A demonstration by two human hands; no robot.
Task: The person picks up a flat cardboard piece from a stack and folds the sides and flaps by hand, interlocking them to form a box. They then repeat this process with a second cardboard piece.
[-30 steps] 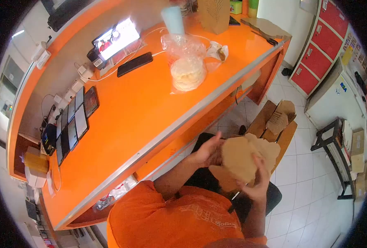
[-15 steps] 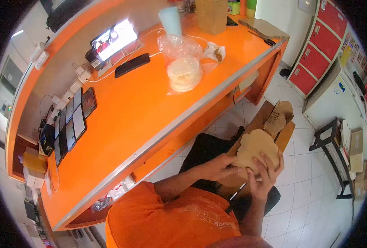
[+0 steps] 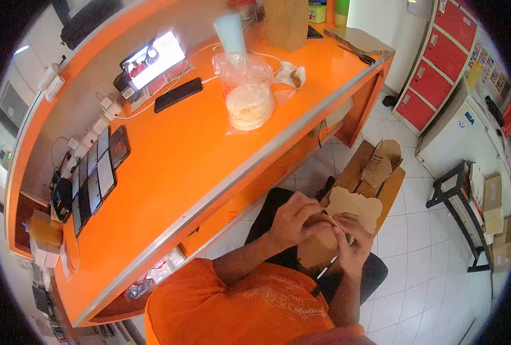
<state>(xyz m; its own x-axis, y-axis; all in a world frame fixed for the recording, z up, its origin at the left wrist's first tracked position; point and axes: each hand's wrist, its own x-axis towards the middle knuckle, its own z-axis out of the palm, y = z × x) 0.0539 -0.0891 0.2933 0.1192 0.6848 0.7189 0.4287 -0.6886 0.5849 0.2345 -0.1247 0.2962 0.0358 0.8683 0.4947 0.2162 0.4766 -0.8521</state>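
A flat brown cardboard piece with a wavy cut edge [image 3: 356,207] is in front of my body, above a dark seat. My left hand [image 3: 297,218] is closed, its fingers pinching the near edge of the cardboard. My right hand [image 3: 353,238] meets it from the other side, thumb and fingers also closed on that edge. Both sets of fingertips almost touch. Beyond the piece, a ribbed, cut cardboard shape [image 3: 377,169] rests on a brown cardboard box [image 3: 394,190]. More brown cardboard [image 3: 314,253] shows beneath my hands.
The orange counter [image 3: 175,172] stands to the left, with a bag of round pale discs [image 3: 250,109], a blue cup [image 3: 230,34], a lit screen [image 3: 154,59], a black phone [image 3: 178,95] and several more phones [image 3: 106,172]. Scissors [image 3: 362,56] lie at its far end. A black rack [image 3: 459,207] stands right.
My left hand has risen and moved onto the cardboard's edge. My right hand has shifted left and drawn its spread fingers into a pinch. The cardboard has tipped and sits lower.
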